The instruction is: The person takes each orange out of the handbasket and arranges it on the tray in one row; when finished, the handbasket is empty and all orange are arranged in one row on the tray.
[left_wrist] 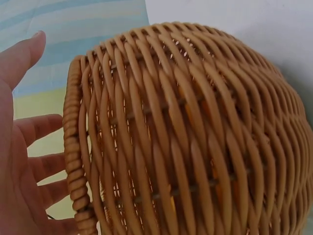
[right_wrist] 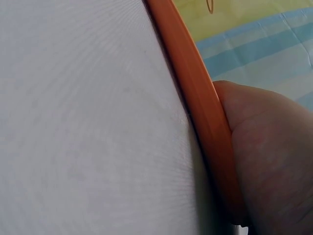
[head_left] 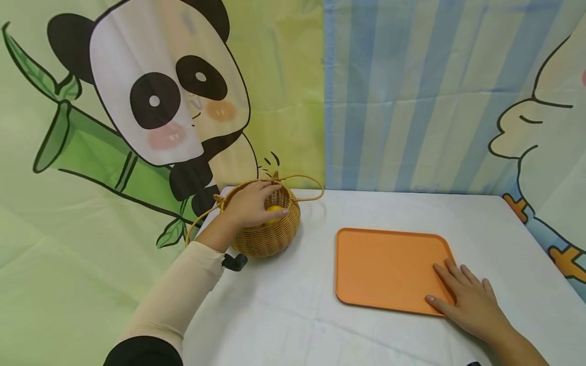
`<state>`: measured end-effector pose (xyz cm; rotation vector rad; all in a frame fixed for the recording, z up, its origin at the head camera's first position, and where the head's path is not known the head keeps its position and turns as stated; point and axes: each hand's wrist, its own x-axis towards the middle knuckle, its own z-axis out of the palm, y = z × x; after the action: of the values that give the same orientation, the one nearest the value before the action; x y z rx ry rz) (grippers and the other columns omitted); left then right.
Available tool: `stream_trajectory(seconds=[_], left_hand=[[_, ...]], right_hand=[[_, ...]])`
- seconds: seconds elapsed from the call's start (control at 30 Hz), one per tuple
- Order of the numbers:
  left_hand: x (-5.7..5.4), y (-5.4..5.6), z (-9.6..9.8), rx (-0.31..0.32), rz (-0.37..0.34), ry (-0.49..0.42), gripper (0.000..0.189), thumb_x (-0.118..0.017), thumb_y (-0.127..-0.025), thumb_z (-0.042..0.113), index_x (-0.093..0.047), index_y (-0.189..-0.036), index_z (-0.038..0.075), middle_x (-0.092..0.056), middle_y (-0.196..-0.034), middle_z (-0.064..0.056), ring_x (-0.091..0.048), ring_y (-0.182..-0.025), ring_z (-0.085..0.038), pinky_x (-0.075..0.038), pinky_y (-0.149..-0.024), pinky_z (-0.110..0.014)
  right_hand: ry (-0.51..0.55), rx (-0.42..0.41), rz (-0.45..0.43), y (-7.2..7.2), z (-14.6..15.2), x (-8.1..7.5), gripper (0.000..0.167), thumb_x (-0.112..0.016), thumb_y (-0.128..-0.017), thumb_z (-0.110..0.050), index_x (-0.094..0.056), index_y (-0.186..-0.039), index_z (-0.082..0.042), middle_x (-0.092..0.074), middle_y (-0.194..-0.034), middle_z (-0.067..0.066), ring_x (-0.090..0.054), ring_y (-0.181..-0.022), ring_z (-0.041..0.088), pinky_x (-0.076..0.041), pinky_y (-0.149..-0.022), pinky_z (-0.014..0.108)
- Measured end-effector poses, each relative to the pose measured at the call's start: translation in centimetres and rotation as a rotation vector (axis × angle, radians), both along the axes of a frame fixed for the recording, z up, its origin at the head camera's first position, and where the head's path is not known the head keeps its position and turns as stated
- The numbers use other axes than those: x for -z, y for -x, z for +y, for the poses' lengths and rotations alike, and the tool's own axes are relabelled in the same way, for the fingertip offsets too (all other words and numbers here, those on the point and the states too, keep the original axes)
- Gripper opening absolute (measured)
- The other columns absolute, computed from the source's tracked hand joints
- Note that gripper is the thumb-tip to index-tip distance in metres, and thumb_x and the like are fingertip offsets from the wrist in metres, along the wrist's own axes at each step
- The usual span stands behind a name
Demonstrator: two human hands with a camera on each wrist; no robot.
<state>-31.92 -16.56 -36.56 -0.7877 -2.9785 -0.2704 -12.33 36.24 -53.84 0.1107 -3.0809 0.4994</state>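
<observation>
My left hand [head_left: 251,204] reaches over the mouth of a woven wicker basket [head_left: 267,239], its fingers extended across the opening. Part of a yellow object [head_left: 274,209] shows inside, under the thumb; its kind is hidden. In the left wrist view, the thumb stands apart from the fingers [left_wrist: 46,166] beside the basket's rim [left_wrist: 74,147], and nothing is held between them. An orange rectangular tray [head_left: 389,269] lies flat on the table. On its right edge rests my right hand [head_left: 473,305], fingers spread. The right wrist view shows the hand against the tray's side [right_wrist: 200,103].
A white cloth [head_left: 293,315] covers the table. Thin looped handles [head_left: 311,198] stick out from the basket's rim on both sides. Behind the table hangs a printed backdrop [head_left: 284,91] with a panda and blue stripes.
</observation>
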Motion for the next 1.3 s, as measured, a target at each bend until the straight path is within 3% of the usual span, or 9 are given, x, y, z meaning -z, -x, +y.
stream_trajectory(seconds=[0.17, 0.4, 0.77, 1.0, 1.3], left_hand=[[-0.5, 0.5, -0.3, 0.004, -0.043, 0.018, 0.094, -0.062, -0.092, 0.078, -0.048, -0.163, 0.018, -0.045, -0.164, -0.016, -0.039, -0.152, -0.038, -0.035, -0.121, -0.059], [-0.8, 1.2, -0.6, -0.035, -0.102, 0.056, 0.094, -0.06, -0.092, 0.079, -0.047, -0.163, 0.019, -0.044, -0.165, -0.016, -0.04, -0.151, -0.039, -0.036, -0.119, -0.062], [-1.7, 2.5, -1.1, 0.004, -0.201, 0.055, 0.087, -0.068, -0.095, 0.068, -0.048, -0.162, 0.016, -0.045, -0.165, -0.014, -0.041, -0.152, -0.039, -0.035, -0.12, -0.06], [-1.9, 3.7, -1.8, 0.015, -0.335, -0.002, 0.09, -0.08, -0.089, 0.061, -0.047, -0.163, 0.022, -0.045, -0.165, -0.009, -0.038, -0.153, -0.036, -0.033, -0.122, -0.06], [-1.8, 5.9, -2.5, 0.052, -0.5, -0.063, 0.082, -0.084, -0.09, 0.05, -0.048, -0.161, 0.03, -0.043, -0.166, -0.005, -0.036, -0.154, -0.035, -0.031, -0.122, -0.062]], right_hand=[[0.0, 0.001, 0.002, 0.0, 0.0, -0.1, 0.097, -0.064, -0.096, -0.07, -0.042, -0.162, -0.002, -0.028, -0.167, 0.035, -0.022, -0.147, 0.065, -0.007, -0.104, 0.09], [0.008, -0.003, 0.011, -0.1, 0.1, 0.1, 0.097, -0.064, -0.096, -0.071, -0.042, -0.162, -0.003, -0.028, -0.167, 0.034, -0.023, -0.147, 0.065, -0.006, -0.104, 0.09], [0.005, 0.006, 0.011, 0.0, 0.2, 0.4, 0.099, -0.064, -0.095, -0.072, -0.041, -0.162, -0.003, -0.027, -0.167, 0.035, -0.021, -0.147, 0.065, -0.005, -0.105, 0.09], [0.012, 0.006, 0.011, 0.1, 0.2, 0.6, 0.101, -0.063, -0.094, -0.074, -0.04, -0.163, -0.004, -0.027, -0.167, 0.035, -0.02, -0.148, 0.066, -0.002, -0.105, 0.09], [0.008, 0.016, 0.009, 0.1, 0.0, 0.3, 0.1, -0.064, -0.094, -0.074, -0.042, -0.161, -0.003, -0.028, -0.166, 0.035, -0.022, -0.146, 0.066, -0.004, -0.105, 0.09]])
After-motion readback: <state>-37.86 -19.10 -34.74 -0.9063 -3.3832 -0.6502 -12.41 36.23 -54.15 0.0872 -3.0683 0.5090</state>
